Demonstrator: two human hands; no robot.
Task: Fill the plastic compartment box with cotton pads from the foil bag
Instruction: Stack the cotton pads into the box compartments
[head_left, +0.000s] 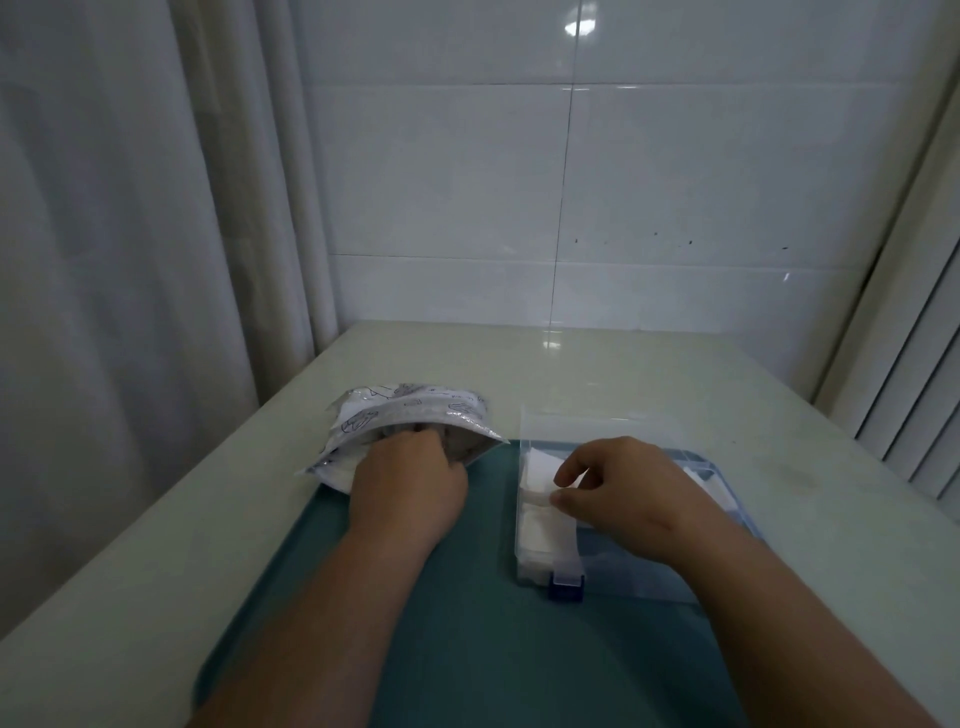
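Reaches with the left hand (410, 483) into the open mouth of the foil bag (415, 410), wrist bent down, fingers buried past the knuckles; cannot tell what, if anything, is gripped inside. Holds the right hand (634, 493) palm down over the left side of the plastic compartment box (613, 579), thumb and forefinger pinching one cotton pad (537, 475) by its edge, other fingers loosely curled.

Shows the bag as crinkled, silvery and printed with dark line drawings, lying on the pale counter (571, 364) with its mouth just over the far left corner of a smooth teal mat (467, 623). Shows the box as clear, rectangular and hard-walled, resting on the mat, lid (582, 423) raised at the back, blue latch (566, 590) on the front edge.

Counts two hands, one bag, one box, one latch in view. Counts no exact number for the stacked pads (540, 525), white and square, in the left compartments; more white at the right edge, perhaps further pads.
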